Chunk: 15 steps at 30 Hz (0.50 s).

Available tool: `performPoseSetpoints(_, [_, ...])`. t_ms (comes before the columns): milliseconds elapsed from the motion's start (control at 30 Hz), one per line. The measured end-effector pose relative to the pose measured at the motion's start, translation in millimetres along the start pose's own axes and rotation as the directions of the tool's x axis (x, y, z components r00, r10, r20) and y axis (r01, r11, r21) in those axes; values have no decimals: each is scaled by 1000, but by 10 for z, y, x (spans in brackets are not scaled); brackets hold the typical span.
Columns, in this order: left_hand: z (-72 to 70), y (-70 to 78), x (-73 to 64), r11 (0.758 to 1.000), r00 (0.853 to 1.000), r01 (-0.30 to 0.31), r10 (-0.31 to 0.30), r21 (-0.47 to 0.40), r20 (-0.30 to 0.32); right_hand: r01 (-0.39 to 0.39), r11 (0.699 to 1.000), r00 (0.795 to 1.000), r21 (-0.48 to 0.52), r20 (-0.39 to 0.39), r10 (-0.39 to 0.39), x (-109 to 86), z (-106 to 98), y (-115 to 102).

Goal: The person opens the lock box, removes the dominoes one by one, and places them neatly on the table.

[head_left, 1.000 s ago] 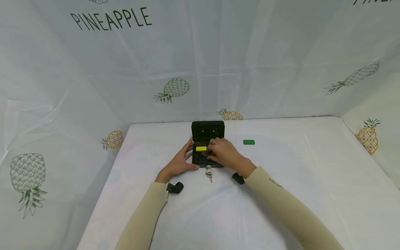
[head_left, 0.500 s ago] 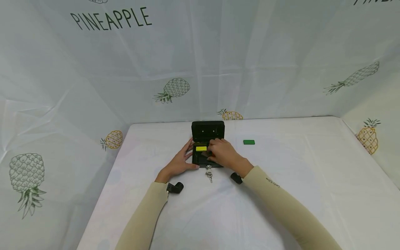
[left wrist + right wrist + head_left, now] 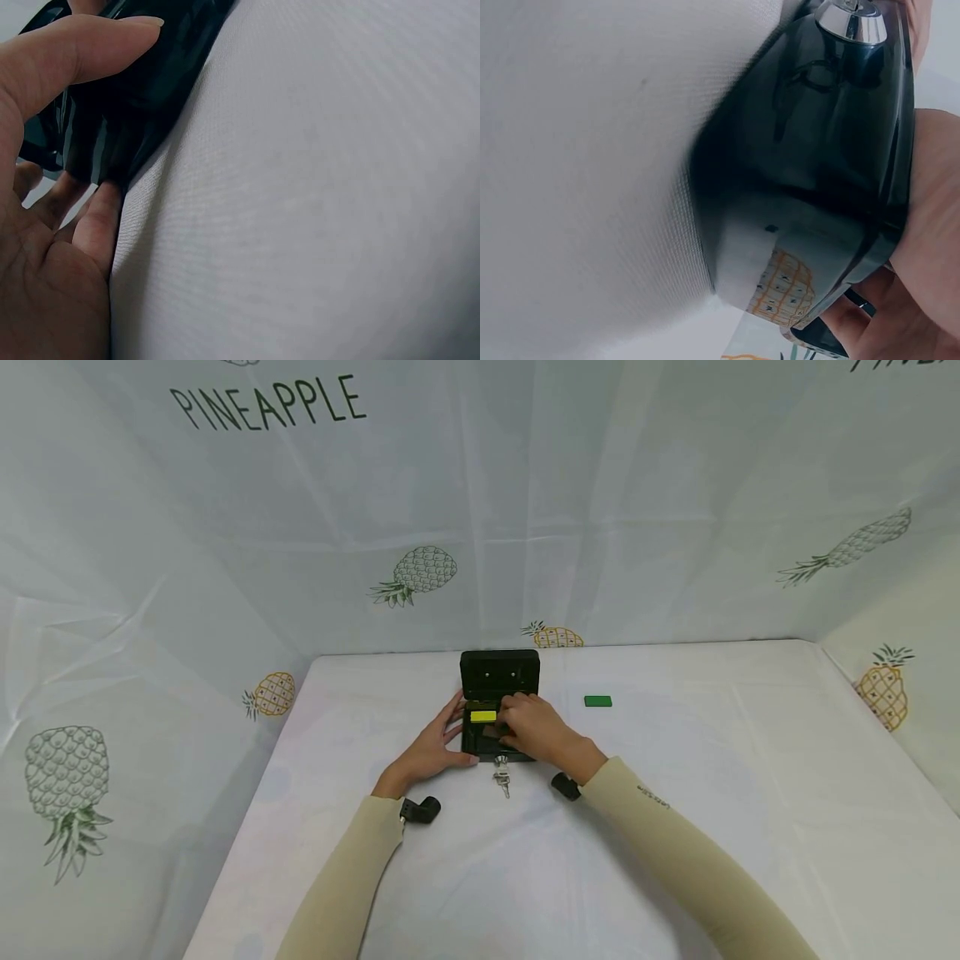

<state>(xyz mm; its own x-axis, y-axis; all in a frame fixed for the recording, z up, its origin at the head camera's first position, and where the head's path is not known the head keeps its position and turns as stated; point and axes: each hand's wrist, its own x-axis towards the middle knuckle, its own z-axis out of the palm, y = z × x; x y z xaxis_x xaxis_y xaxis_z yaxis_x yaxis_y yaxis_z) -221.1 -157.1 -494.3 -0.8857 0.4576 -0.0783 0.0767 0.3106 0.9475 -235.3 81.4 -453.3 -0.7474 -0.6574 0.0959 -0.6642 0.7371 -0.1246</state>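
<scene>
A small black cash box (image 3: 498, 675) stands on the table with its lid raised. My left hand (image 3: 426, 750) holds its left end, thumb at the front and fingers along the side. In the left wrist view the thumb (image 3: 112, 46) lies across the dark front wall. Inside, a yellow block (image 3: 483, 717) lies near the back left. My right hand (image 3: 536, 724) reaches into the right half with bent fingers; whatever is under the fingertips is hidden. A key ring with keys (image 3: 502, 777) hangs at the front lock (image 3: 853, 21).
To the right of the box lies a green block (image 3: 597, 701) on the white-covered table (image 3: 720, 760). A white sheet (image 3: 600, 510) printed with pineapples hangs behind it. Black wrist cameras (image 3: 422, 810) sit under both wrists.
An orange bit seen under my right fingers a second ago is now hidden. The right hand and forearm have shifted slightly left. My left hand and the box have not moved.
</scene>
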Motion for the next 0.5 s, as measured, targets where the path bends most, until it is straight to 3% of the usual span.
performPoseSetpoints(500, [-2, 18, -1, 1000, 1000, 0, 0, 1, 1, 29, 999, 1000, 32, -10, -29, 2, -2, 26])
